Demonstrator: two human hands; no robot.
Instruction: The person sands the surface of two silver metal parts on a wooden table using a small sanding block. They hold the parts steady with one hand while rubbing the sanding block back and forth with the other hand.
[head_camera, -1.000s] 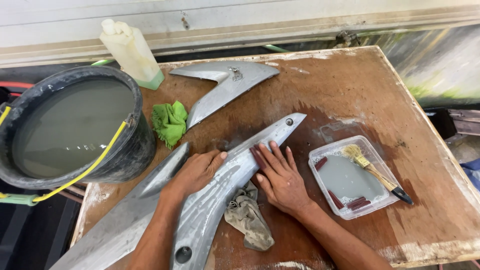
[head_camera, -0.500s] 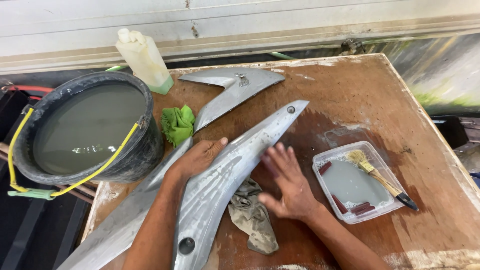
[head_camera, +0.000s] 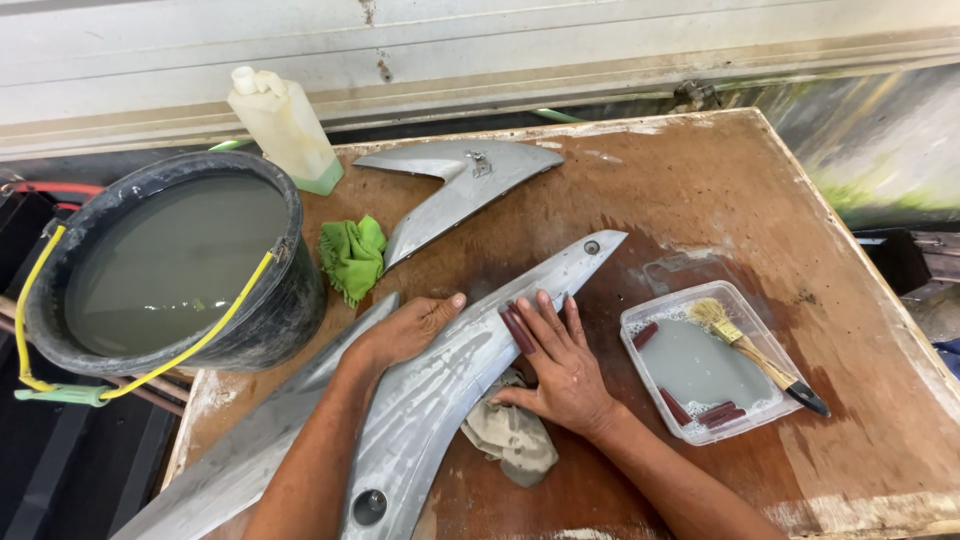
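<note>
You were mid-sanding: right hand (head_camera: 560, 365) pressed a dark red sanding strip (head_camera: 516, 330) flat-fingered on the long grey panel (head_camera: 450, 370) lying on the table (head_camera: 700, 190). Left hand (head_camera: 405, 330) lay open, steadying it. Next stroke likely needed steady pressure along the panel.

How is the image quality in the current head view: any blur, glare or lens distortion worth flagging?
Head view: even, soft daylight with faint shadows only; both the left hand and right hand are sharp, without motion blur; the murky water in the black bucket shows small reflections; the wet grey panel has mild sheen, not blown out; the wooden table's far edge bows slightly, suggesting wide-angle distortion.
</note>
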